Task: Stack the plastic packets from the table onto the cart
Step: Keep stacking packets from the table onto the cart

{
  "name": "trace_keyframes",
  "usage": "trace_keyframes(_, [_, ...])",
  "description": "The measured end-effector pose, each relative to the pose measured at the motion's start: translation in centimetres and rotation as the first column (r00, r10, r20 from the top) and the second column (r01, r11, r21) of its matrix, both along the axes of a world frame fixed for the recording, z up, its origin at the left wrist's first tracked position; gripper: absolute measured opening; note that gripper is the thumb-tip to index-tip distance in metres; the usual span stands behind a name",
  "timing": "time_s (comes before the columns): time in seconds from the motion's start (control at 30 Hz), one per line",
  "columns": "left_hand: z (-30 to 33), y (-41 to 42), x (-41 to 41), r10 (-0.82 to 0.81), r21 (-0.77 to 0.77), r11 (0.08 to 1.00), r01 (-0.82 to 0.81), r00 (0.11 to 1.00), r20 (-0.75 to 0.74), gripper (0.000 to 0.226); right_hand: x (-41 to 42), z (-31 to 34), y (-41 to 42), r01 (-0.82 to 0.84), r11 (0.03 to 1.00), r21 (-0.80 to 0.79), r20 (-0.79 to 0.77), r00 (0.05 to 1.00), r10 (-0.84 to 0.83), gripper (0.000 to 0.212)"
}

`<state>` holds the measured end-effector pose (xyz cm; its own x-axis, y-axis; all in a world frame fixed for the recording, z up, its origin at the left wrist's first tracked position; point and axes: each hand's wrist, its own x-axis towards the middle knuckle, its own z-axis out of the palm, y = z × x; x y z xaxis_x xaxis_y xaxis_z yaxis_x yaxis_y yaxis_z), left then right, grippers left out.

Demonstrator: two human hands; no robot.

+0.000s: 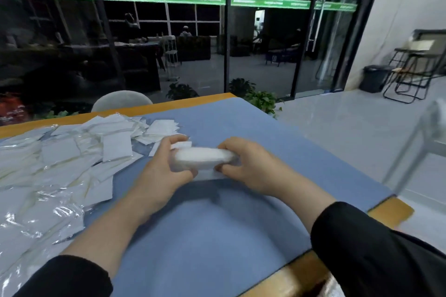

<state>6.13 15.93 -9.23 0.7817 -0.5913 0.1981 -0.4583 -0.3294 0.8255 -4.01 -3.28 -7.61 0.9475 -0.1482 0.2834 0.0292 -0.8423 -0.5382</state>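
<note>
A thick stack of white plastic packets (204, 158) is held just above the blue table cover (217, 229). My left hand (166, 166) grips its left end and my right hand (251, 166) grips its right end. A large loose pile of white and clear plastic packets (60, 164) spreads over the left half of the table. At the far right a blurred pale metal frame (420, 142), possibly the cart, stands beside the table; its shelves are out of view.
The table's wooden edge (391, 210) runs along the right and near sides. A grey chair back (121, 101) and green plants (263, 101) sit behind the table. Black stools (410, 72) and a dark bin (372, 78) stand by the far right wall.
</note>
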Motion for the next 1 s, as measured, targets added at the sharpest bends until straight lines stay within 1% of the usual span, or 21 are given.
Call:
trace_keyframes(0.07, [1.0,-0.4,-1.2,0.001,-0.034,0.999,0.0,1.0,0.015,0.04,-2.4,1.1,0.1,0.035,0.999,0.006,0.048,0.998,-0.035,0.017])
trace_keyframes(0.13, [2.6,-1.7,-3.4,-0.057,-0.019,0.998,0.059,0.996,0.072,0.028,-5.9,2.2,-0.6,0.1,0.995,0.013,0.057,0.993,-0.101,0.017])
trace_keyframes(0.17, [3.6,-2.8,-5.0,-0.1,0.003,0.995,0.101,0.99,0.103,0.032,-8.0,2.7,-1.2,0.143,0.989,0.02,0.048,0.988,-0.144,0.018])
trace_keyframes(0.23, [4.6,-5.5,-7.8,-0.205,0.047,0.979,0.2,0.967,0.153,0.063,-12.8,3.8,-2.7,0.214,0.977,0.009,-0.001,0.977,-0.214,0.023])
trace_keyframes(0.27, [5.0,-7.1,-9.1,-0.281,0.048,0.96,0.277,0.946,0.159,0.069,-15.3,4.4,-3.3,0.234,0.972,-0.023,-0.026,0.972,-0.234,0.026])
trace_keyframes(0.3, [5.6,-8.6,-11.0,-0.369,0.045,0.929,0.366,0.917,0.153,0.062,-17.8,4.9,-4.0,0.252,0.966,-0.051,-0.052,0.966,-0.254,0.028])
trace_keyframes(0.37, [6.3,-11.9,-14.7,-0.502,0.059,0.865,0.499,0.855,0.127,0.031,-22.6,5.7,-5.4,0.313,0.948,-0.064,-0.092,0.944,-0.318,0.025])
trace_keyframes(0.4, [6.3,-13.6,-16.3,-0.554,0.066,0.833,0.55,0.824,0.119,0.023,-24.8,5.8,-6.2,0.353,0.933,-0.062,-0.107,0.927,-0.358,0.022])
trace_keyframes(0.5, [5.9,-18.4,-21.5,-0.654,0.105,0.756,0.646,0.749,0.107,0.021,-30.6,5.0,-8.8,0.48,0.875,-0.065,-0.125,0.866,-0.484,0.014])
trace_keyframes(0.57, [4.7,-21.5,-24.6,-0.674,0.062,0.738,0.671,0.734,0.077,0.028,-34.0,3.7,-10.6,0.567,0.823,-0.024,-0.112,0.817,-0.566,0.008])
trace_keyframes(0.6, [4.0,-23.0,-26.2,-0.672,0.026,0.74,0.672,0.738,0.06,0.036,-35.6,2.8,-11.6,0.609,0.793,0.008,-0.103,0.789,-0.605,0.005])
trace_keyframes(0.67, [2.2,-25.3,-29.2,-0.659,-0.052,0.749,0.661,0.751,0.047,0.059,-38.5,0.6,-13.5,0.678,0.733,0.049,-0.098,0.734,-0.672,0.006])
trace_keyframes(0.7, [1.1,-26.2,-30.7,-0.65,-0.104,0.754,0.649,0.759,0.025,0.064,-39.8,-0.8,-14.4,0.711,0.701,0.056,-0.11,0.702,-0.704,0.006])
trace_keyframes(0.73, [0.0,-27.0,-32.0,-0.626,-0.174,0.77,0.614,0.78,-0.016,0.061,-41.0,-2.3,-15.4,0.744,0.665,0.062,-0.129,0.667,-0.734,0.005])
trace_keyframes(0.8, [-2.5,-28.4,-33.9,-0.53,-0.282,0.831,0.48,0.836,-0.14,0.048,-42.9,-5.3,-17.2,0.804,0.589,0.08,-0.156,0.594,-0.789,0.007])
trace_keyframes(0.83, [-3.8,-29.4,-34.5,-0.475,-0.295,0.864,0.408,0.855,-0.208,0.045,-43.6,-6.7,-18.1,0.832,0.547,0.092,-0.167,0.555,-0.815,0.01])
trace_keyframes(0.9, [-6.3,-31.8,-34.9,-0.367,-0.258,0.921,0.291,0.869,-0.331,0.049,-44.4,-8.9,-19.7,0.87,0.483,0.099,-0.194,0.493,-0.848,0.017])
trace_keyframes(1.0, [-9.1,-36.0,-34.1,-0.206,-0.149,0.977,0.153,0.86,-0.467,0.063,-44.5,-10.6,-21.6,0.892,0.437,0.115,-0.199,0.452,-0.87,0.02])
